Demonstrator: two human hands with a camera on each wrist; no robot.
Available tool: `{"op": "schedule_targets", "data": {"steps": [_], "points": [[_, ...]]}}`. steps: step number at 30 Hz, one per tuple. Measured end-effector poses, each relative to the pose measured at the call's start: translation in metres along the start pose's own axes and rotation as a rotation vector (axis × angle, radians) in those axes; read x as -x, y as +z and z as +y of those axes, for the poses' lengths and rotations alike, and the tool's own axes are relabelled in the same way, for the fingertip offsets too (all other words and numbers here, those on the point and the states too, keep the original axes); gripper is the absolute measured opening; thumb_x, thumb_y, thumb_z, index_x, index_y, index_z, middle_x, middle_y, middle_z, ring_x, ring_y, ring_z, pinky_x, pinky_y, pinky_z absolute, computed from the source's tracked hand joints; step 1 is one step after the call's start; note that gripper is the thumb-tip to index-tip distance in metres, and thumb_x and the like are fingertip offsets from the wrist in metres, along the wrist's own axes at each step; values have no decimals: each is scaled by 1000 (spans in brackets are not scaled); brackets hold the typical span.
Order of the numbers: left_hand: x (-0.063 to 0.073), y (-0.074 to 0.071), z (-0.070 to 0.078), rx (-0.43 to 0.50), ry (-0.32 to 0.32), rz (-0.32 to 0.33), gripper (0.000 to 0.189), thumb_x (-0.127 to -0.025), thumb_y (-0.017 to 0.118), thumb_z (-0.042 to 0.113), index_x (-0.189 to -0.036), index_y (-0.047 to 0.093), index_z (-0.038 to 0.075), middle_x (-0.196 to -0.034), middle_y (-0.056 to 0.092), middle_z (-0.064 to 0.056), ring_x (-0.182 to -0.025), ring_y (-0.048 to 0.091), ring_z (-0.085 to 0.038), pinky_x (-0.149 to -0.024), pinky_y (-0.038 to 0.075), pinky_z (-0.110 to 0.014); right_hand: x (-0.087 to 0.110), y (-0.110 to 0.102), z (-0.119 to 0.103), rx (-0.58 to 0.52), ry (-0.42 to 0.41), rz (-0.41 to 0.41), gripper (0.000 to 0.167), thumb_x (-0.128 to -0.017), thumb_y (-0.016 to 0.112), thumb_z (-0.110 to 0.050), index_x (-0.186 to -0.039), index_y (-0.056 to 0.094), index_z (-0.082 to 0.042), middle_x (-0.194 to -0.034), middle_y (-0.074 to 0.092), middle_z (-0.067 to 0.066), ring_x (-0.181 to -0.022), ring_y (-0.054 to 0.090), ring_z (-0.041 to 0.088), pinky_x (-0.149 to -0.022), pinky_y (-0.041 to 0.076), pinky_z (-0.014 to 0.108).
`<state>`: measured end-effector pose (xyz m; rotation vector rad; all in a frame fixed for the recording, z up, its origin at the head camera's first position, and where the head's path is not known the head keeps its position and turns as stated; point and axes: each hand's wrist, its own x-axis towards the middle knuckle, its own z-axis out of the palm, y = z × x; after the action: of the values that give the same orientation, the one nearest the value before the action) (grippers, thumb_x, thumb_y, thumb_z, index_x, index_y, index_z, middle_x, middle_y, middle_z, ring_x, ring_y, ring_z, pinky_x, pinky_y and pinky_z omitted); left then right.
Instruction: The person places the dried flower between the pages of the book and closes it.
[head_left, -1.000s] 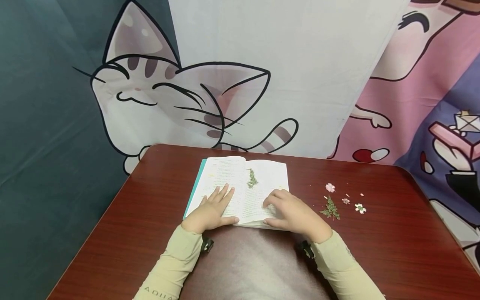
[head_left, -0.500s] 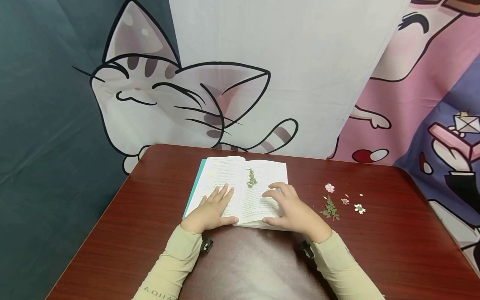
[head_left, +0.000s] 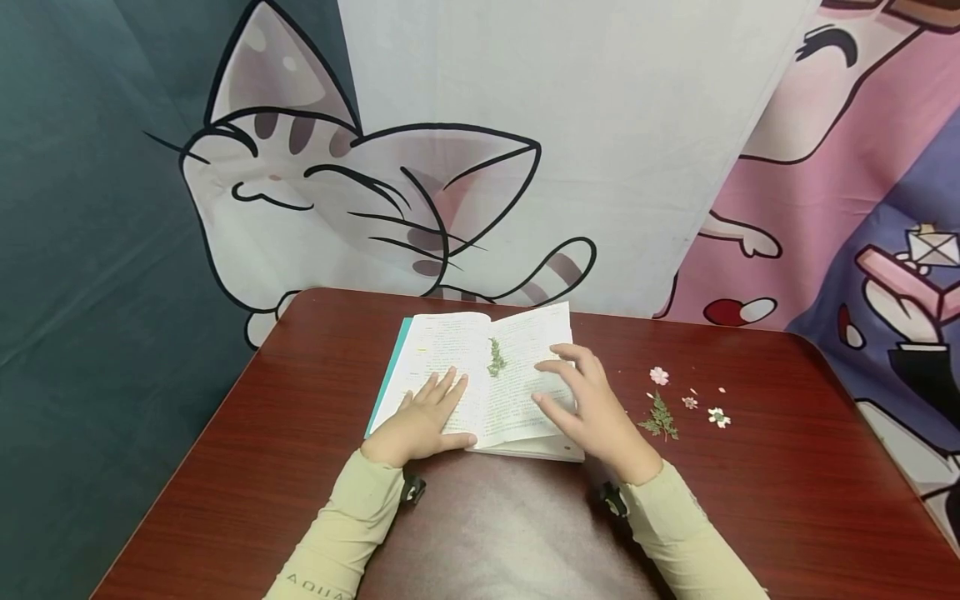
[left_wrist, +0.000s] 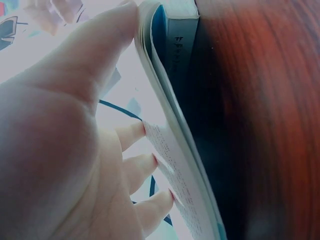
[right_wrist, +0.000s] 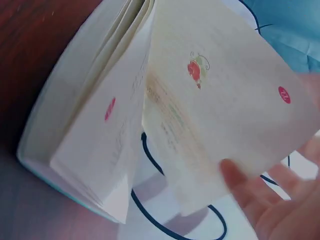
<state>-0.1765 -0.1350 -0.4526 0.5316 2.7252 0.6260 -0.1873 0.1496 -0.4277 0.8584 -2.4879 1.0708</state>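
One open book (head_left: 450, 333) lies on the dark red-brown table: white printed pages, a teal cover edge, and a green sprig (head_left: 496, 358) flat near the gutter. The right page (head_left: 517, 408) slants upward; its underside, in the right wrist view, carries a red rose motif (right_wrist: 194, 71) and a red oval (right_wrist: 284, 95). Left hand (head_left: 420, 425): fingers spread on the left page, sprig at its 2 o'clock. Right hand (head_left: 600, 412): fingers apart, loosely bent, at the raised page's outer edge; firm contact cannot be told. Relative to it, the book and sprig sit toward 10 o'clock; a second sprig (head_left: 662, 418) and a white flower (head_left: 719, 417) lie toward 3 o'clock. Versus 0.5 s ago: page's outer far corner is higher, sprig shifts slightly toward 9 o'clock, right thumb moves toward 12, left hand unchanged.
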Motion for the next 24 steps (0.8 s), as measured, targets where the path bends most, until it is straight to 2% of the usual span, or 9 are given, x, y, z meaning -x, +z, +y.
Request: {"op": "schedule_targets", "data": {"steps": [3,6,11,12,14,16,19,22,24], "points": [[0,0,0,1,5,6,92,-94,67,51,-162,22,8,-169,12,-14,-155,9,-40,-115,15,-70,-1,2,1,-128,64,125,31,-91,72,-7,-122,66,-4,-145,43,18,-133,43,33,-96,49,55],[0,0,0,-2,3,7,92,-94,67,51,-162,22,9,-169,12,-14,-155,8,-40,-115,15,-70,-2,5,1,-292,201,221,33,-94,66,0,-127,63,-1,-147,42,16,-130,48,28,-95,53,47],[-1,1,-1,-7,-5,4,93,-94,67,53,-163,22,11,-170,12,-12,-155,8,-39,-115,15,-70,-5,11,0,-782,497,276,43,-102,45,4,-145,43,3,-144,43,15,-114,57,19,-89,53,26],[-1,1,-1,-8,-5,4,93,-94,67,53,-163,22,11,-170,12,-12,-155,8,-39,-115,15,-70,-6,12,1,-881,542,278,46,-102,40,5,-147,39,3,-142,43,15,-111,58,17,-86,54,24],[-1,1,-1,-9,-7,3,93,-93,67,53,-163,23,11,-169,12,-12,-155,9,-39,-115,15,-70,-8,18,4,-992,596,266,47,-102,37,6,-148,37,4,-137,49,12,-101,61,14,-80,54,25],[-1,2,-1,-9,-7,5,93,-93,67,54,-163,23,11,-169,13,-12,-155,9,-39,-115,16,-71,-10,24,6,-1012,612,215,45,-103,36,4,-149,37,6,-131,55,17,-94,63,11,-76,55,25],[-2,2,-3,-13,-10,3,93,-93,67,54,-163,22,12,-169,13,-12,-154,10,-39,-115,16,-71,-12,34,7,-925,592,107,43,-106,43,-5,-148,42,4,-124,61,24,-90,67,12,-73,56,26],[-2,2,-3,-13,-8,4,93,-93,67,54,-163,23,11,-169,14,-12,-154,10,-40,-115,16,-71,-18,41,5,-865,546,-7,46,-106,45,-13,-151,40,0,-134,56,26,-106,61,14,-85,53,25],[-2,1,-2,-11,-5,5,93,-93,67,54,-163,23,11,-169,14,-13,-154,10,-41,-115,16,-71,-21,45,3,-853,514,-63,46,-106,44,-15,-149,40,2,-136,53,27,-113,56,17,-92,49,25]]}}
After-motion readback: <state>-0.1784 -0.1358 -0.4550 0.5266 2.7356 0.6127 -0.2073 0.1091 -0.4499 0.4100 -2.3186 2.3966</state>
